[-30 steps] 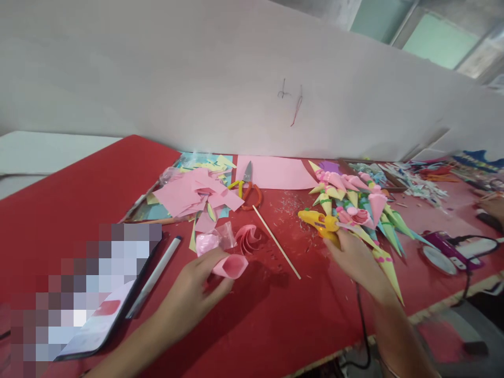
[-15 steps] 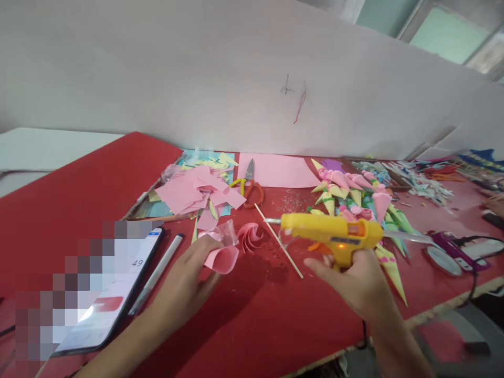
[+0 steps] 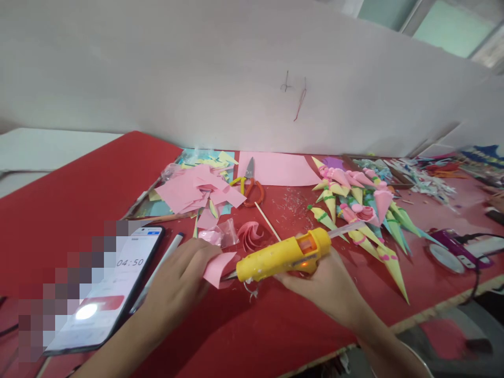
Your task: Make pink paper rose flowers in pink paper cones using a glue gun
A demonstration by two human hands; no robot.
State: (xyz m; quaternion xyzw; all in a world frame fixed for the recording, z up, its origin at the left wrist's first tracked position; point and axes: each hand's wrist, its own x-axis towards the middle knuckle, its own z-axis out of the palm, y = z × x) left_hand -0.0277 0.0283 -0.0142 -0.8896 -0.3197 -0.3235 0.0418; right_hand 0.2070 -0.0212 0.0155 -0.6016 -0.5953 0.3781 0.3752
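Note:
My left hand [image 3: 189, 275] is closed on a curved piece of pink paper [image 3: 219, 269]; part of the paper is hidden by the fingers. With my right hand [image 3: 321, 286] I grip a yellow glue gun [image 3: 275, 257], its nozzle pointing left and its tip at the paper's right edge. An orange light glows on the gun, and a clear glue stick [image 3: 346, 229] sticks out of its back. Just beyond the paper lie a curled pink paper strip [image 3: 250, 236] and a clear plastic wrapper [image 3: 226, 234]. A thin wooden stick [image 3: 268, 221] runs partly behind the gun.
Pink paper pieces [image 3: 192, 190] are heaped at the back left beside scissors [image 3: 252, 184]. Several paper cones [image 3: 381, 199] lie at the right. A phone [image 3: 118, 283] and a marker [image 3: 165, 262] rest by my left arm. A purple device [image 3: 457, 249] sits far right.
My right hand has brought the glue gun left and down, so its nozzle meets the pink paper. My left hand has turned the paper slightly and lowered it.

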